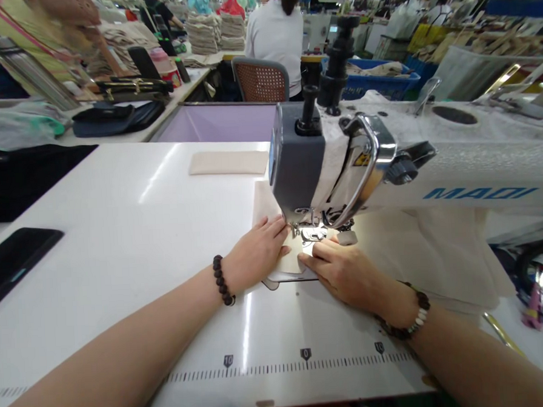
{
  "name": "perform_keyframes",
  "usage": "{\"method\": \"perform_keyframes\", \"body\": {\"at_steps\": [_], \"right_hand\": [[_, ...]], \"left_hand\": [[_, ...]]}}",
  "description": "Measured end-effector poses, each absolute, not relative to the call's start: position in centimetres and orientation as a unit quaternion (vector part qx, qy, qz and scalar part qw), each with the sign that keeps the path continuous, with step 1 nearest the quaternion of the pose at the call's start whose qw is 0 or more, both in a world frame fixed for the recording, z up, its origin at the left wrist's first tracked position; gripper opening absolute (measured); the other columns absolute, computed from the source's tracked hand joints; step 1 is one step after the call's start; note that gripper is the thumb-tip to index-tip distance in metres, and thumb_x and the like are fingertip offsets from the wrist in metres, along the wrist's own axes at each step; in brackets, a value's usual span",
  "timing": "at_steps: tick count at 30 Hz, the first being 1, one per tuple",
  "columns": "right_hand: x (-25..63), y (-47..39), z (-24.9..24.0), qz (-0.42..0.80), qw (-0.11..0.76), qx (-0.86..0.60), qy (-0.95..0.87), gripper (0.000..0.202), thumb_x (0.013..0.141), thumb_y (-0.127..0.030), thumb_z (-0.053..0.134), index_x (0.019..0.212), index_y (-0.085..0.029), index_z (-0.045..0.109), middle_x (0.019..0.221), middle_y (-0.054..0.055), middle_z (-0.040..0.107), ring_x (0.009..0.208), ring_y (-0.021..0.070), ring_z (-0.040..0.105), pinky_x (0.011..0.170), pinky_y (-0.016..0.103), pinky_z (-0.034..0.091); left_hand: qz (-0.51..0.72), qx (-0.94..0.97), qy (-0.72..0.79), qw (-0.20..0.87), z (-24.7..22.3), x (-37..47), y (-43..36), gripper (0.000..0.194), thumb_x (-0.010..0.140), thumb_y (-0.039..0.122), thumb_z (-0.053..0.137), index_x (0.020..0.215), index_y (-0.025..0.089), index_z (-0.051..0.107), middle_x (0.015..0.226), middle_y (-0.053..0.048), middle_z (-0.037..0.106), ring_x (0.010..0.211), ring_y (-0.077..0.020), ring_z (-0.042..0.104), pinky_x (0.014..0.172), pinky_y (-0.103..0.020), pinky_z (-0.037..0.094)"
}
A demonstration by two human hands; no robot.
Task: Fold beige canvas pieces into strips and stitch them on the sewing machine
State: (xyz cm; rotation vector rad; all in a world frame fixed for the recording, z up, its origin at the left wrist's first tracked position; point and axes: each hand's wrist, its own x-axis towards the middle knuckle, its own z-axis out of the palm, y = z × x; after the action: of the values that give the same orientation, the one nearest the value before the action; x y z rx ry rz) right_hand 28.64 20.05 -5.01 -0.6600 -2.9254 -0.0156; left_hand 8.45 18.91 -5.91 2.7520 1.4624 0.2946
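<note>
A cream fabric piece [265, 201] lies under the needle area of a white and grey sewing machine [296, 159]. My left hand [259, 251] rests flat on this fabric, left of the presser foot [314, 233], with its fingers stretched out. To the right of the foot, my right hand [348, 269] has its fingers bent and closed at the fabric's near right edge; its fingertips are partly hidden. A stack of cream fabric pieces [442, 255] sits beside the right hand, under the machine arm. Farther back lies a folded cream fabric strip [228, 163].
The white table [199, 219] has a ruler scale along its front edge. At the left lie a phone [22, 259] and black cloth [29, 180]. Yellow-handled tweezers [503, 334] lie at the right. Behind the machine, a person in white [275, 39] sits on a chair [262, 79].
</note>
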Motion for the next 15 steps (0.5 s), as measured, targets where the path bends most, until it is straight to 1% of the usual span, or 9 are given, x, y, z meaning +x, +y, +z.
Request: {"method": "perform_keyframes", "body": {"at_steps": [3,8,12,15], "right_hand": [[28.6,20.0,-4.9,-0.005,0.067,-0.227,-0.972,0.02,0.088,-0.014,0.041,0.099,-0.015,0.058,0.078,0.004,0.053,0.071,0.0168,0.046,0.071,0.031,0.034],[28.5,19.9,-4.6,-0.015,0.057,-0.231,-0.971,0.02,0.085,-0.011,0.046,0.1,-0.016,0.058,0.078,0.004,0.053,0.074,0.0178,0.047,0.071,0.031,0.034],[28.4,19.9,-4.5,-0.014,0.057,-0.252,-0.966,0.019,0.085,-0.012,0.046,0.1,-0.016,0.057,0.078,0.003,0.053,0.072,0.0169,0.047,0.068,0.029,0.034],[28.6,19.9,-4.5,0.005,0.062,-0.225,-0.972,0.018,0.085,-0.014,0.046,0.097,-0.017,0.059,0.077,0.003,0.054,0.07,0.0164,0.047,0.068,0.03,0.034]], "left_hand": [[0.095,0.88,0.465,0.002,-6.1,8.4,18.9,0.028,0.088,0.023,0.048,0.11,0.006,0.05,0.113,-0.014,0.053,0.117,-0.0259,0.041,0.098,-0.041,0.035],[0.099,0.88,0.465,0.011,-6.1,8.3,19.1,0.028,0.088,0.022,0.047,0.111,0.006,0.05,0.114,-0.014,0.053,0.116,-0.0263,0.042,0.099,-0.042,0.034],[0.098,0.877,0.47,0.019,-5.7,8.3,19.2,0.023,0.088,0.021,0.048,0.106,0.008,0.053,0.111,-0.014,0.054,0.111,-0.0251,0.045,0.096,-0.041,0.037],[0.098,0.891,0.441,0.03,-5.0,8.3,18.4,0.018,0.089,0.021,0.046,0.097,0.011,0.057,0.105,-0.011,0.057,0.102,-0.0221,0.051,0.089,-0.038,0.043]]}}
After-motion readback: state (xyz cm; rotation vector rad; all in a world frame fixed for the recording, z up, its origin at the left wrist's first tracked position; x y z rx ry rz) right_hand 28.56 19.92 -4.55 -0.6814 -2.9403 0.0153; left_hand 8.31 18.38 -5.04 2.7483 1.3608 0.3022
